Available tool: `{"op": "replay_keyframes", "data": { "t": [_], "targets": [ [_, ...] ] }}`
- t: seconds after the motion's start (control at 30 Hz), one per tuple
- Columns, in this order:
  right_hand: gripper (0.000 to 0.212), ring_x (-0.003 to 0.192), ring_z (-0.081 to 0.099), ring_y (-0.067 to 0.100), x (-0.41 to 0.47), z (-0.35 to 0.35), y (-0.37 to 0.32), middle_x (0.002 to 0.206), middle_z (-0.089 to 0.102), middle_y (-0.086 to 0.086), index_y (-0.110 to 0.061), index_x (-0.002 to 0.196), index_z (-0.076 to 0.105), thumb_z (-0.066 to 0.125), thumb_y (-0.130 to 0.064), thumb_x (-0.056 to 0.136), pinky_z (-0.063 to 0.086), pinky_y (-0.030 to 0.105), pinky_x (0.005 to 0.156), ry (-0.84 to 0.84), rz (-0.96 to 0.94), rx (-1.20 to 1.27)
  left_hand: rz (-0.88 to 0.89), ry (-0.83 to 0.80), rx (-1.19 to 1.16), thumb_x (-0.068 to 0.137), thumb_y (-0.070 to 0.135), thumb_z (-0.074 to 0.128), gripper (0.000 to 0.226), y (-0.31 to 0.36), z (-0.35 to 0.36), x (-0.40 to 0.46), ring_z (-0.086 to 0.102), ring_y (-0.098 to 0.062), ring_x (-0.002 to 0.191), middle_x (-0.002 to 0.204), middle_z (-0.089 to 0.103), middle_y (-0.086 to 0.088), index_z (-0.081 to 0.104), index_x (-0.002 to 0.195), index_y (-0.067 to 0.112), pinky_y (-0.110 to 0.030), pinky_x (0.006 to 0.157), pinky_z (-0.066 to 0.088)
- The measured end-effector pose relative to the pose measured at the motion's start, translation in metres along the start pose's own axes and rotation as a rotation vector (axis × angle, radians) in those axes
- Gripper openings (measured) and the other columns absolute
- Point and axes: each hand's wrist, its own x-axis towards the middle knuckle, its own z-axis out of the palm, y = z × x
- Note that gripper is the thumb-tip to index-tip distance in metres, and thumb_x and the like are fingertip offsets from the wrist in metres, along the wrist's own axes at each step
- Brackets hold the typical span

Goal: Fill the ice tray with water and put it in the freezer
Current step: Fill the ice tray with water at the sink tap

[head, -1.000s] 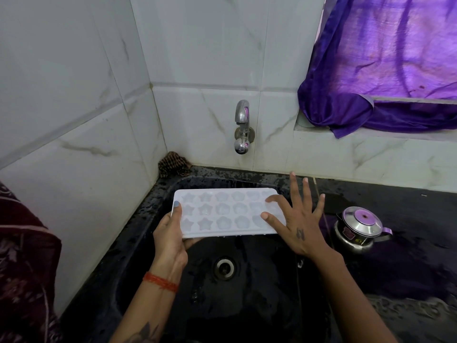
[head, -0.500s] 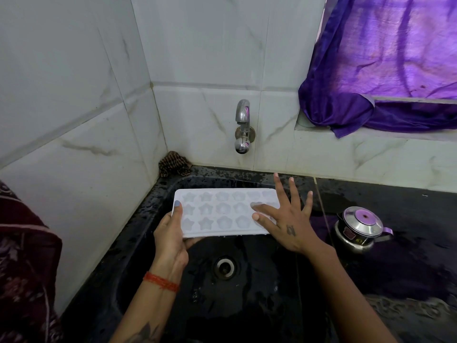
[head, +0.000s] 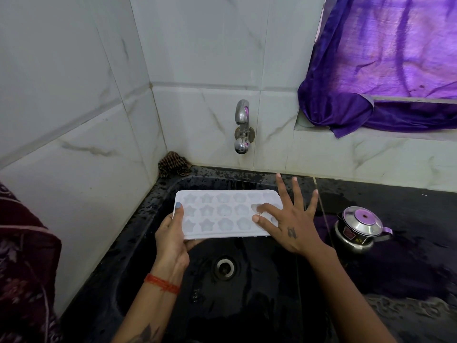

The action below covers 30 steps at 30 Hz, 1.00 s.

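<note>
While the ice tray (head: 222, 214) sits level over the black sink (head: 153, 219), below and in front of the wall tap (head: 242, 127), I read the step in hand as getting it under the spout to fill. No water runs from the tap; I can't tell if the star and flower cells hold any yet. Left hand (head: 173, 240) grips the tray's left end, thumb on top near the rim, fingers curled beneath: a firm pinch. Right hand (head: 288, 224) is spread wide, fingers straight, thumb and forefinger resting on the tray's right-end cells, other fingers fanned past its edge toward the wet table (head: 408, 194). To do this well, imo: keep the tray flat, bring it under the spout, open the tap to a thin stream w/ the right hand, then sweep cell to cell so none overflows. One-hand hold on a long, thin tray may sag or tip, so support the right end asap. Steel kettle (head: 361, 229) stands well apart at right
</note>
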Motion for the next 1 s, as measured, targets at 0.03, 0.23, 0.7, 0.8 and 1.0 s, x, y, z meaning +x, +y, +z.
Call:
{"op": "replay_keyframes", "data": {
  "t": [0.03,0.23,0.7,0.8,1.0],
  "targets": [
    [0.086,0.139,-0.031,0.023,-0.0003,0.0,0.0,0.154,-0.025,-0.01,-0.05,0.109,0.056,-0.01,-0.086,0.067,-0.03,0.054,0.102,-0.007,0.001,0.006,0.001,-0.001,0.001,0.094,0.035,0.056,0.018,-0.0003,-0.0001,0.0,0.065,-0.017,0.078,0.088,0.068,-0.001,0.06,0.088,0.019,-0.034,0.051,0.059],
    [0.086,0.136,-0.037,0.018,0.0008,-0.0003,0.001,0.146,-0.036,-0.017,-0.055,0.119,0.051,-0.008,-0.087,0.065,-0.033,0.049,0.099,-0.058,-0.021,0.084,0.003,0.009,0.01,0.093,0.036,0.056,0.018,-0.0003,-0.0002,0.001,0.065,-0.018,0.08,0.089,0.068,-0.002,0.06,0.089,0.019,-0.034,0.053,0.058],
    [0.077,0.141,-0.026,0.025,0.0001,0.0024,0.0016,0.154,-0.019,-0.009,-0.048,0.1,0.06,-0.001,-0.085,0.072,-0.025,0.059,0.104,0.033,-0.025,-0.06,0.002,0.008,-0.001,0.092,0.035,0.058,0.018,-0.0016,0.0015,0.0021,0.065,-0.019,0.08,0.089,0.068,-0.003,0.06,0.087,0.018,-0.038,0.06,0.056],
    [0.078,0.141,-0.026,0.026,0.0012,0.0031,0.0024,0.154,-0.02,-0.008,-0.048,0.101,0.06,-0.002,-0.085,0.072,-0.025,0.058,0.104,0.041,-0.017,-0.049,0.0,0.005,0.0,0.093,0.035,0.058,0.017,-0.0016,0.0012,0.0026,0.065,-0.019,0.081,0.09,0.068,-0.003,0.06,0.088,0.019,-0.037,0.059,0.057],
    [0.08,0.138,-0.034,0.023,0.0038,0.0038,0.0024,0.151,-0.03,-0.011,-0.054,0.117,0.053,-0.004,-0.086,0.069,-0.03,0.054,0.101,-0.013,-0.033,0.044,0.005,-0.003,-0.002,0.094,0.034,0.056,0.017,-0.0003,0.0026,0.0028,0.065,-0.018,0.08,0.09,0.068,-0.002,0.06,0.088,0.018,-0.036,0.057,0.058]
  ]
}}
